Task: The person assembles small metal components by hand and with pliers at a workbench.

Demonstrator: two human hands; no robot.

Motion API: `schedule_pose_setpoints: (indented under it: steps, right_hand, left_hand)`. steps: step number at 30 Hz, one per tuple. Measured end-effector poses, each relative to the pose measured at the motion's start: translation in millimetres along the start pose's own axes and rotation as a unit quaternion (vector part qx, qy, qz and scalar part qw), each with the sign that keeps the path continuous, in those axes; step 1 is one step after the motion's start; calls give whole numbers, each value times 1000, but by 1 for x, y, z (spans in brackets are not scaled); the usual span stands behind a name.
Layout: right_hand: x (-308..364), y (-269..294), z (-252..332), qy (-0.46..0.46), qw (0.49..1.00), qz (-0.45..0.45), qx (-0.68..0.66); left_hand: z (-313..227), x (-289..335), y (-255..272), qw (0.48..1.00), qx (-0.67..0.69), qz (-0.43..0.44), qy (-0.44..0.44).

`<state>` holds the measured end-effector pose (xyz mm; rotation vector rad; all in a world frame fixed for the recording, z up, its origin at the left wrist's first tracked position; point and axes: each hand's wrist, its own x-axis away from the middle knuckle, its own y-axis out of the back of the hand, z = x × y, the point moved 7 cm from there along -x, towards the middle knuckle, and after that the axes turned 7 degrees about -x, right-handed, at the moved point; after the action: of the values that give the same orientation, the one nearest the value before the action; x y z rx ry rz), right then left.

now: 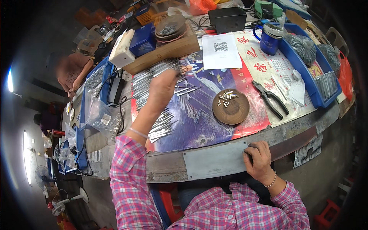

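My left hand (164, 87) reaches over a long pile of thin silvery metal rods (141, 86) at the left of the tabletop. Its fingers are closed near the far part of the pile; what they hold, if anything, is hidden. At the front edge, my right hand (259, 161) rests by the right end of a grey metal plate (214, 160). Its fingers are curled, thumb against them, and I cannot make out anything inside. Beyond this hand, a round brown dish (234, 113) holds several small shiny metal pins (227, 96).
Black-handled pliers (270, 99) lie right of the dish. A blue tray (324, 97) with bagged parts and rods lines the right side, beside a blue mug (271, 40). A wooden box (168, 53) stands behind the pile. Another person (74, 73) sits at the far left.
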<state>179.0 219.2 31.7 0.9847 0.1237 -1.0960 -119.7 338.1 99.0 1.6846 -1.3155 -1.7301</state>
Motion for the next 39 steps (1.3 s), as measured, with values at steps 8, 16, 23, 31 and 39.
schedule_pose_setpoints:
  steps: [8,16,23,31,39]
  right_hand:
    - [7,7,-1,7,999,-24,-35]
    - [-8,-35,59,-91,929,165,-318]
    - [18,-83,63,-189,772,344,-500]
    - [32,-93,72,-277,718,415,-486]
    - [-16,-33,48,-276,832,217,-429]
  left_hand:
    - [-80,71,65,921,289,36,260]
    - [-185,144,56,947,298,37,115]
    - [-171,157,47,873,427,36,231]
    - [-172,192,6,741,588,118,302]
    - [-177,213,-1,595,700,91,384]
